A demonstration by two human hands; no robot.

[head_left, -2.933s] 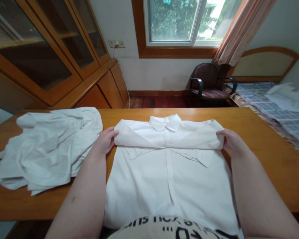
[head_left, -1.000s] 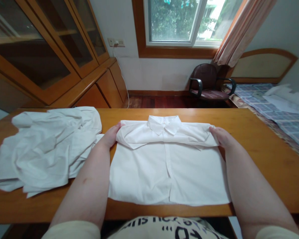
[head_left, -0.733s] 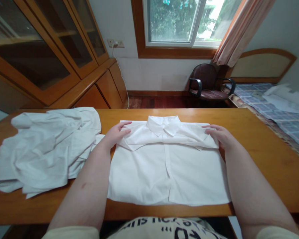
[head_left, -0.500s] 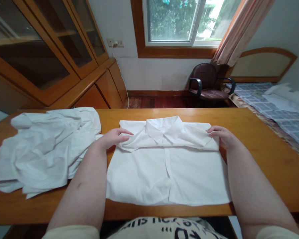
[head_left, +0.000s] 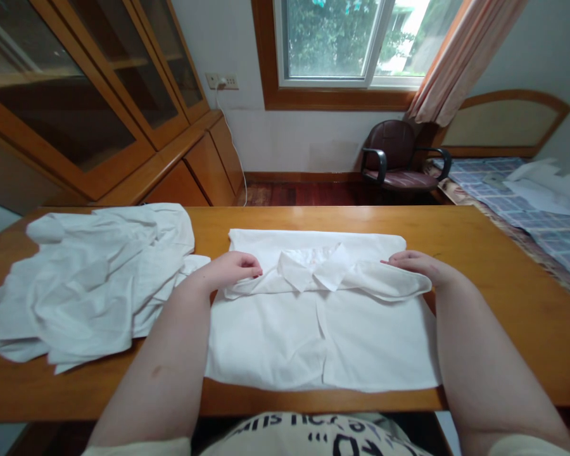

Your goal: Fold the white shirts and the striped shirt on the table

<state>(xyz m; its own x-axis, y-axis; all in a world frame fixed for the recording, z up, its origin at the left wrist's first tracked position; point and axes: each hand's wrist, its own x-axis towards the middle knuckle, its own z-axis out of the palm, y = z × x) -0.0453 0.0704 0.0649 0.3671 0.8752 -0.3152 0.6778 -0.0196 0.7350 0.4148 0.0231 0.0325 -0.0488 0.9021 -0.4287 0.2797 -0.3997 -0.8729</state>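
A white collared shirt [head_left: 323, 329] lies partly folded on the wooden table [head_left: 494, 297], its collar [head_left: 313, 266] turned toward me over the body. My left hand [head_left: 230, 269] is curled on the left shoulder fold of the shirt. My right hand [head_left: 415, 265] grips the right shoulder fold, fingers bent over the cloth. Both hands hold the upper part of the shirt, which is lifted and rolled toward me, baring a flat white layer behind it.
A crumpled heap of white garments [head_left: 90, 278] lies on the table's left side. Beyond the table stand a glass-fronted wooden cabinet [head_left: 90, 107], a dark office chair [head_left: 399, 161] under the window, and a bed [head_left: 541, 209] at right.
The shirt slid away from me onto the table. Both hands then pinched the shoulders and drew the collar end back toward me, folding it over the lower body.
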